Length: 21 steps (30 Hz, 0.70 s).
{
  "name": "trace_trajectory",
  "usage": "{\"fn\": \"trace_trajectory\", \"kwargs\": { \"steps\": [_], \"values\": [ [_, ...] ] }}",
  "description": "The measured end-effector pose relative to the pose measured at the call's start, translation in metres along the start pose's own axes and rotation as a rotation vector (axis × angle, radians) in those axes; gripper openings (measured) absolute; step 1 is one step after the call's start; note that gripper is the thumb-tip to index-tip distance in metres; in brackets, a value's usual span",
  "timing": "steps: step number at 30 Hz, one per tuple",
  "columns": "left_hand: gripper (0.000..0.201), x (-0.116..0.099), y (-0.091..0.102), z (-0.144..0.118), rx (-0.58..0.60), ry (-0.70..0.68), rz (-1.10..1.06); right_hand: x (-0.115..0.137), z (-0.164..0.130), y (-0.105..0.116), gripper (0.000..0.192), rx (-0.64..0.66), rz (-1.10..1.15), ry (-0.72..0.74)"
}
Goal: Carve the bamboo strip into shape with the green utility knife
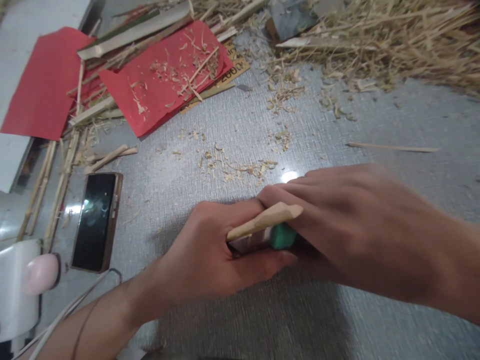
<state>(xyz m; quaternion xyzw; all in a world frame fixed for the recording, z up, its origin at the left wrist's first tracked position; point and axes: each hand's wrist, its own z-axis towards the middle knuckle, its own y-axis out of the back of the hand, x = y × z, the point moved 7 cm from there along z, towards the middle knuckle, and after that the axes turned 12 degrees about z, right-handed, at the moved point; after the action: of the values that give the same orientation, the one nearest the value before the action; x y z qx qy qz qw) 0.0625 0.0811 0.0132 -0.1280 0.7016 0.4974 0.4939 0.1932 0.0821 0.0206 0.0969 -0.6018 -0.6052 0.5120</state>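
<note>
My left hand (210, 250) is closed around a pale whittled stick (266, 220), whose cut end sticks up between thumb and forefinger. My right hand (345, 225) is curled closed against the left one, its fingers meeting the left fingers. Between the hands shows the green end of a knife (283, 236), with a greyish flat part running from it toward the left palm. Most of that knife is hidden by my right hand, and the left thumb lies along its near side.
Shavings (243, 170) litter the grey table (168, 170) beyond my hands. Red paper sheets (168, 75), split sticks (138, 35) and a straw heap (393, 50) lie at the back. A phone (93, 222), a pink rounded case (42, 274) and a white cable (71, 305) are leftward; a thin stick (392, 148) is rightward.
</note>
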Motion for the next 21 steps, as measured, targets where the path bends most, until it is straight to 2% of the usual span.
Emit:
{"fn": "trace_trajectory", "kwargs": {
  "steps": [10,21],
  "values": [
    [0.031,-0.0021,0.0011,0.0008,-0.018,-0.04,-0.001,0.0008,-0.0009,-0.0022,0.017,0.001,0.044,0.032],
    [0.031,-0.0024,0.0015,0.0008,-0.027,-0.049,0.041,-0.0019,-0.002,-0.0042,0.008,0.013,0.071,-0.016]
  ]
}}
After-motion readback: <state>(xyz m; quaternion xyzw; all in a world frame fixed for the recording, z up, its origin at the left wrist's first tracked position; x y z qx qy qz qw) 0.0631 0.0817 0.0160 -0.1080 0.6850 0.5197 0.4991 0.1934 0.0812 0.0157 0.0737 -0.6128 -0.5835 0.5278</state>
